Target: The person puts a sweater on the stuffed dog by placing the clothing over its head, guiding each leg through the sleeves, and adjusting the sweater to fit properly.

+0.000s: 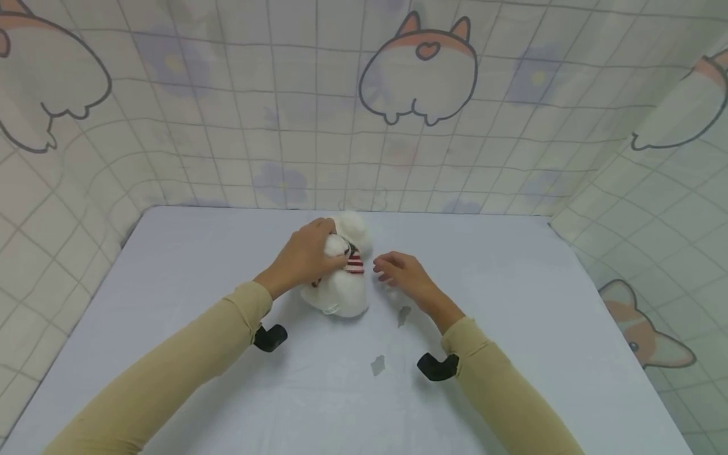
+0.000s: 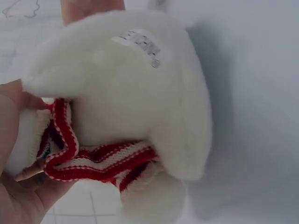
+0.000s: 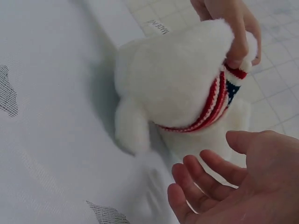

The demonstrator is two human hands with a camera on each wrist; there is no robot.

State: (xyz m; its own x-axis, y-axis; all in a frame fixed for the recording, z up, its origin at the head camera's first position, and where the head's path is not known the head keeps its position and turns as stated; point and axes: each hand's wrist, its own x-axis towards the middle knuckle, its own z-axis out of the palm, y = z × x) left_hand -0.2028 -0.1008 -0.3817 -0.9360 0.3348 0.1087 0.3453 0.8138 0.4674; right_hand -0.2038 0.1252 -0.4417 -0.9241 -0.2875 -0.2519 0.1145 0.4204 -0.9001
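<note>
A white plush toy (image 1: 348, 296) rests on the tabletop, toward the back. It wears a red-and-white striped knit sweater (image 1: 355, 261) with a dark blue patch (image 3: 231, 91). My left hand (image 1: 306, 254) grips it from the left, thumb across the sweater side and fingers behind. In the left wrist view a printed label (image 2: 144, 46) sticks out of the white fur. Just right of the toy hovers my right hand (image 1: 402, 275), holding nothing. Its fingers (image 3: 205, 182) are loosely bent and spread, palm toward the toy.
The white table (image 1: 188, 253) carries two grey patches, one (image 1: 403, 316) below my right hand and another (image 1: 378, 364) nearer. A grid-patterned curtain (image 1: 318, 139) with cartoon dogs encloses the back and sides. Black mounts (image 1: 270, 338) hang at both wrists.
</note>
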